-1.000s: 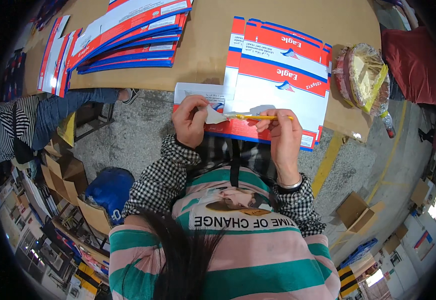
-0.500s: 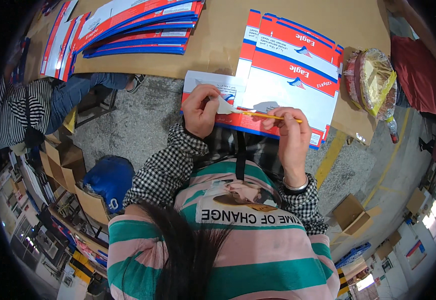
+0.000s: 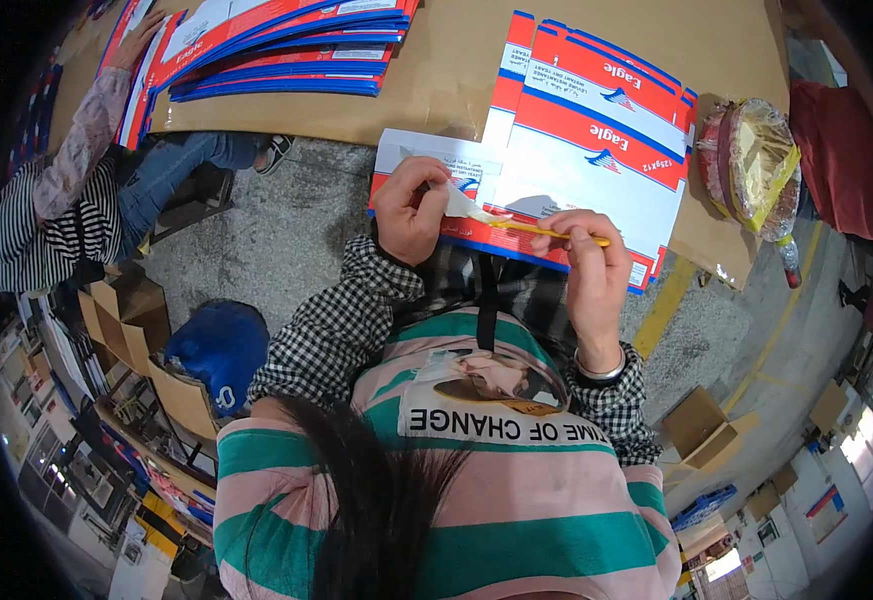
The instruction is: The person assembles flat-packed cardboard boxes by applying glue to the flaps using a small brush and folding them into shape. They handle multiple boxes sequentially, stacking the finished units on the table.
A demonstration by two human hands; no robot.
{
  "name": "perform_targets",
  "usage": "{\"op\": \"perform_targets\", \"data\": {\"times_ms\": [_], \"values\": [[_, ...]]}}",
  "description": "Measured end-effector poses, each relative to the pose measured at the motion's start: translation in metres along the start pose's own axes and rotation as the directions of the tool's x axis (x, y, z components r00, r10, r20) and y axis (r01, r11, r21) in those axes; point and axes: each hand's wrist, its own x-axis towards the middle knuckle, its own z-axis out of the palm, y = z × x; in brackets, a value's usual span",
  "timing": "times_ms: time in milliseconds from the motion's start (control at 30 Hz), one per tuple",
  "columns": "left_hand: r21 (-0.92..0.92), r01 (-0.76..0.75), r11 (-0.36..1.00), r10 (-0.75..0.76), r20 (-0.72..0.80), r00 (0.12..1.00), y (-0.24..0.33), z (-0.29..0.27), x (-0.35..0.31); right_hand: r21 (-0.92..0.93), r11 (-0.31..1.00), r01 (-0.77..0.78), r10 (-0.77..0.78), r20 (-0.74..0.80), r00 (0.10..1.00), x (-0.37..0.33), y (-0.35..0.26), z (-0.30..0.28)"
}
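My left hand [image 3: 411,212] is closed in a pinch on a small white sheet [image 3: 460,204], whose narrow end points right. In my right hand [image 3: 593,265] is a thin yellow brush [image 3: 528,229], gripped between thumb and fingers. Its pale tip meets or nearly meets the sheet's end; I cannot tell which. Beneath both hands lie flat red, white and blue cartons [image 3: 581,222], overlapping one another at the table's near edge. One white carton flap [image 3: 406,150] sticks out behind my left hand.
A tall fanned stack of flat cartons [image 3: 286,65] covers the table's [image 3: 446,90] far left. Right of my cartons sits a plastic-wrapped bowl [image 3: 751,165] with yellowish contents. A co-worker's arm [image 3: 91,130] reaches over the left cartons. Open cardboard boxes [image 3: 126,315] stand on the floor.
The brush tip and the sheet's end have shifted slightly right. A co-worker's arm has come in over the cartons at the far left. The whole view has tilted a little.
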Motion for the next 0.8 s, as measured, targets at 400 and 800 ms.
{"op": "perform_targets", "data": {"times_ms": [400,800], "values": [[0.018,0.002,1.0,-0.002,-0.001,1.0,0.0004,-0.0009,-0.0003,-0.081,0.996,0.048,-0.044,0.051,0.998,0.0033,-0.0076,0.0054],[-0.03,0.035,0.999,-0.033,0.045,0.998,-0.0052,-0.004,-0.0028,-0.034,0.999,0.025,-0.023,0.047,0.999,0.0046,-0.0095,-0.0015]]}}
